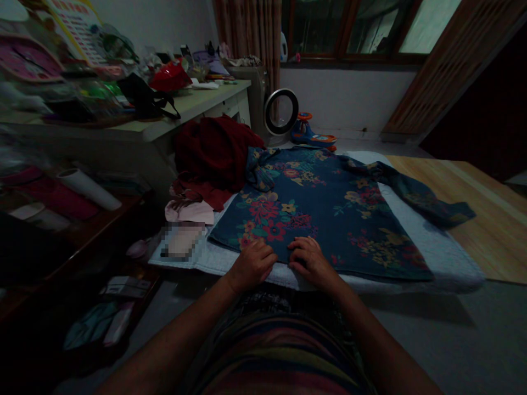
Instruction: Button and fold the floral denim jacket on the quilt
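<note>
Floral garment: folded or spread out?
Spread: the floral garment lies mostly flat, one sleeve reaching onto the wooden board; the other sleeve looks bunched.

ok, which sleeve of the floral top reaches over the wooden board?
The right-side sleeve: it stretches past the pale cloth and over the wooden board. The other sleeve lies bunched beside the dark red cloth.

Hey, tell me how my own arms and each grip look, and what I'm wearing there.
The left grip and right grip are bare hands, without gloves. Both forearms are uncovered, no watch or bracelet visible. Your top has muted pinkish, olive-yellow and dark stripes.
</note>
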Motion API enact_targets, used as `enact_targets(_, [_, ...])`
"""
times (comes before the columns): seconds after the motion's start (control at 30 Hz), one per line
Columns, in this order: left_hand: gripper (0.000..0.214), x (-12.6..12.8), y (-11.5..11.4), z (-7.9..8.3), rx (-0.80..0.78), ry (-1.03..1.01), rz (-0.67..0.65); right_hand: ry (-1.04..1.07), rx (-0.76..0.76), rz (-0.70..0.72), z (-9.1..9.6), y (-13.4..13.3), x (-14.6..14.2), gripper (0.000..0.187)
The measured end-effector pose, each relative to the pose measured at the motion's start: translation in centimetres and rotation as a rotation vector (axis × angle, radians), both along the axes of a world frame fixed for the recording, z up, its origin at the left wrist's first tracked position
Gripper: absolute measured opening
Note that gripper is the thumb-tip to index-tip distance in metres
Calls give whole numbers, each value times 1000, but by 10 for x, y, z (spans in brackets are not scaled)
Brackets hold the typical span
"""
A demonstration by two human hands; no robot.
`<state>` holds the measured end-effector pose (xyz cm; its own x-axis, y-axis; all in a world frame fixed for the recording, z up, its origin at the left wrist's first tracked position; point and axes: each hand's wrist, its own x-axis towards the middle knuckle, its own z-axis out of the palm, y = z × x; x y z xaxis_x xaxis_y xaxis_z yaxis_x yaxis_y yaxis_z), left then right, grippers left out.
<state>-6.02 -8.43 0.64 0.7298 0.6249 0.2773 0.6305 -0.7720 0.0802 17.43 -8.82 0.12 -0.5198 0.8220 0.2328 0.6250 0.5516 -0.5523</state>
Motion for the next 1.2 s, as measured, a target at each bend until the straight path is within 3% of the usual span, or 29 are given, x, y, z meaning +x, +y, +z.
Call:
enact_targets(0.13, [10,2,4,8,-114,25,20,4,-15,-2,7,-4,14,13])
enact_targets(0.27, [7,11,3,14,-173,-5,51,9,-45,-129,11,-5,40,19])
enact_targets(0.37, [16,26,1,15,-189,-33,4,-30,-105,-195,11,-7,55,17])
enact_targets(0.63, [25,60,4,10,-262,-107,-99,-144,-212,-162,21,-16,67,21])
enact_targets(0.77, [25,72,10,5,-275,-138,-139,-159,-217,-224,26,-20,81,23])
enact_targets(1.0, [21,80,14,-12,-298,-211,-100,-138,-190,-251,25,-23,91,20])
enact_targets(1.2, [17,82,19,-10,-403,-286,-82,-105,-181,-235,25,-23,93,19])
